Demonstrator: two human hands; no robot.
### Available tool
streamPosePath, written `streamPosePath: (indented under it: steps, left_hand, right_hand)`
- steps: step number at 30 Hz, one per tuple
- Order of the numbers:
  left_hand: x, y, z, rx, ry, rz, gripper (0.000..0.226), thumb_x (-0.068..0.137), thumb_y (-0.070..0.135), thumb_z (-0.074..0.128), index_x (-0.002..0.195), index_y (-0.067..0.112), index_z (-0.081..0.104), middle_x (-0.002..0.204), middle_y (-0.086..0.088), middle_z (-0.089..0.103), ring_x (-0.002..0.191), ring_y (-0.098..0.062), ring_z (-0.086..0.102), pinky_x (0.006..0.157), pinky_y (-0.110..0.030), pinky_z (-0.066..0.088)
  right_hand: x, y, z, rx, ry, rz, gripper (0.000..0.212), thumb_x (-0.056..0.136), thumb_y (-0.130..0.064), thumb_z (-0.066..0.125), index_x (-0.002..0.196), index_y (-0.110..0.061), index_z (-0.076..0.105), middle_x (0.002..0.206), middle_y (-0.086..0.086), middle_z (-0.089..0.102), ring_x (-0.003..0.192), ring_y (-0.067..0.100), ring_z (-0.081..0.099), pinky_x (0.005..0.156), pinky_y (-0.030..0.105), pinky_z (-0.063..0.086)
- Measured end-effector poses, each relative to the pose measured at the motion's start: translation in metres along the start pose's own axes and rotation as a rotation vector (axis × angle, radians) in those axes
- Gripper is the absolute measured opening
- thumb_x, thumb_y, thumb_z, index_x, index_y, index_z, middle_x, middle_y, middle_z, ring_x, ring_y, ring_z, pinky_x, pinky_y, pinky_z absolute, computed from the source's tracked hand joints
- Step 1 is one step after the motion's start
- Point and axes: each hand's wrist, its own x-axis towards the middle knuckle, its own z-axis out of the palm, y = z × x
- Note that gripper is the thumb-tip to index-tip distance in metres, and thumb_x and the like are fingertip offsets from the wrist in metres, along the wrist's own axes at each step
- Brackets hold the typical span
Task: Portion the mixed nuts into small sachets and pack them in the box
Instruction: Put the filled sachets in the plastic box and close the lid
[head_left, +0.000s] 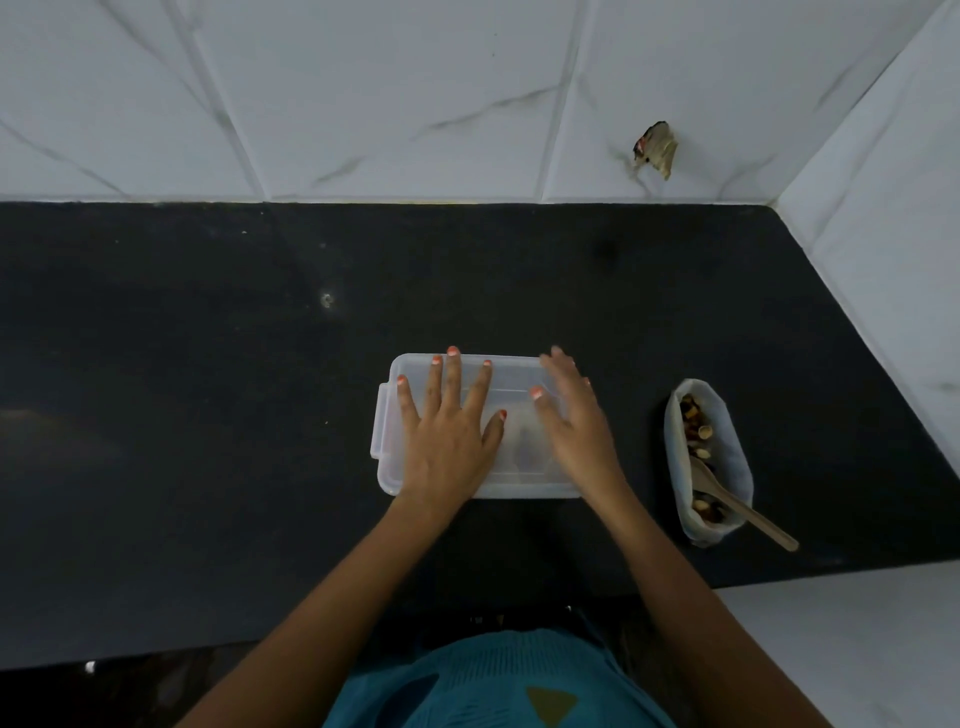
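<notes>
A clear plastic box (387, 431) with its lid on lies on the black counter in front of me. My left hand (447, 431) lies flat on the lid's left half, fingers straight and spread. My right hand (574, 415) rests on the lid's right half with straight fingers. To the right stands a white container (730, 441) holding mixed nuts (696, 421). A wooden spoon (748, 512) leans in it, handle pointing to the lower right. The box's contents show only as a faint blur through the lid.
The black counter (208, 415) runs left to right and ends at a white tiled wall (415, 104) at the back and another on the right. A torn hole (655, 149) marks the back wall.
</notes>
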Motion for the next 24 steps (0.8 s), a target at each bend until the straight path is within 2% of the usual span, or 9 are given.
streamPosePath:
  steps: [2, 4, 6, 8, 10, 13, 15, 18, 24]
  left_hand:
    - [0.002, 0.008, 0.003, -0.020, -0.014, 0.061, 0.074, 0.082, 0.059, 0.001, 0.148, 0.028, 0.013, 0.157, -0.007, 0.010, 0.144, -0.029, 0.011, 0.110, -0.053, -0.006]
    - [0.003, 0.012, 0.007, -0.007, -0.061, 0.092, 0.082, 0.073, 0.069, -0.012, 0.146, 0.033, -0.004, 0.158, -0.002, -0.005, 0.145, -0.027, -0.003, 0.106, -0.051, -0.016]
    - [0.005, 0.012, 0.011, 0.018, -0.087, 0.095, 0.094, 0.063, 0.075, -0.027, 0.145, 0.034, -0.010, 0.157, 0.000, -0.012, 0.145, -0.026, -0.008, 0.104, -0.052, -0.019]
    - [0.005, 0.012, 0.013, 0.020, -0.077, 0.095, 0.095, 0.063, 0.075, -0.026, 0.146, 0.034, -0.008, 0.157, 0.000, -0.011, 0.145, -0.027, -0.008, 0.104, -0.052, -0.018]
    - [0.005, 0.011, 0.013, 0.009, -0.074, 0.089, 0.088, 0.068, 0.072, -0.016, 0.146, 0.033, -0.007, 0.157, 0.000, -0.010, 0.145, -0.027, -0.007, 0.106, -0.052, -0.017]
    - [0.005, 0.011, 0.013, 0.020, -0.092, 0.087, 0.085, 0.068, 0.069, -0.015, 0.145, 0.034, -0.012, 0.157, 0.001, -0.014, 0.145, -0.026, -0.010, 0.108, -0.054, -0.014]
    - [0.005, 0.010, 0.015, 0.018, -0.091, 0.089, 0.084, 0.068, 0.069, -0.015, 0.145, 0.034, -0.013, 0.157, 0.000, -0.014, 0.144, -0.026, -0.010, 0.109, -0.054, -0.013]
    - [0.005, 0.010, 0.016, 0.014, -0.091, 0.084, 0.085, 0.068, 0.068, -0.015, 0.146, 0.034, -0.011, 0.157, 0.000, -0.013, 0.145, -0.027, -0.009, 0.109, -0.055, -0.012]
    - [0.004, 0.011, 0.017, 0.020, -0.090, 0.087, 0.084, 0.069, 0.067, -0.015, 0.146, 0.033, -0.011, 0.157, -0.001, -0.012, 0.145, -0.028, -0.008, 0.110, -0.057, -0.008]
  right_hand:
    - [-0.002, 0.004, -0.009, 0.391, 0.210, 0.139, 0.029, 0.095, -0.014, 0.045, 0.123, -0.021, 0.052, 0.132, -0.003, 0.049, 0.121, 0.007, 0.045, 0.103, 0.030, 0.038]
    - [0.000, 0.011, -0.016, 0.512, 0.265, 0.349, 0.025, 0.095, -0.012, 0.044, 0.115, -0.021, 0.056, 0.118, -0.003, 0.057, 0.101, 0.009, 0.058, 0.085, 0.027, 0.049]
    - [0.004, 0.019, -0.021, 0.503, 0.114, 0.550, 0.020, 0.094, -0.015, 0.048, 0.109, -0.016, 0.059, 0.104, 0.003, 0.064, 0.084, 0.010, 0.065, 0.069, 0.023, 0.052]
    - [0.004, 0.018, -0.025, 0.464, -0.100, 0.691, 0.008, 0.090, -0.017, 0.055, 0.093, -0.014, 0.062, 0.082, 0.004, 0.066, 0.058, 0.007, 0.066, 0.048, 0.019, 0.051]
    - [0.003, 0.022, -0.030, 0.520, -0.146, 0.706, 0.010, 0.089, -0.019, 0.056, 0.091, -0.013, 0.064, 0.081, 0.006, 0.068, 0.066, 0.012, 0.068, 0.060, 0.025, 0.055]
    - [0.002, 0.024, -0.038, 0.548, -0.002, 0.677, 0.013, 0.090, -0.018, 0.055, 0.101, -0.015, 0.062, 0.094, 0.006, 0.068, 0.088, 0.019, 0.066, 0.084, 0.037, 0.052]
    - [0.002, 0.021, -0.040, 0.482, 0.047, 0.616, 0.014, 0.091, -0.017, 0.053, 0.103, -0.017, 0.061, 0.095, 0.002, 0.066, 0.087, 0.015, 0.064, 0.078, 0.031, 0.052]
    - [-0.005, 0.010, -0.035, 0.434, 0.093, 0.521, 0.009, 0.092, -0.023, 0.051, 0.090, -0.020, 0.060, 0.086, 0.000, 0.064, 0.078, 0.012, 0.063, 0.064, 0.023, 0.048]
    - [-0.012, 0.002, -0.020, 0.180, 0.128, 0.360, 0.008, 0.090, -0.019, 0.055, 0.097, -0.018, 0.053, 0.093, 0.000, 0.060, 0.083, 0.013, 0.061, 0.066, 0.020, 0.047]
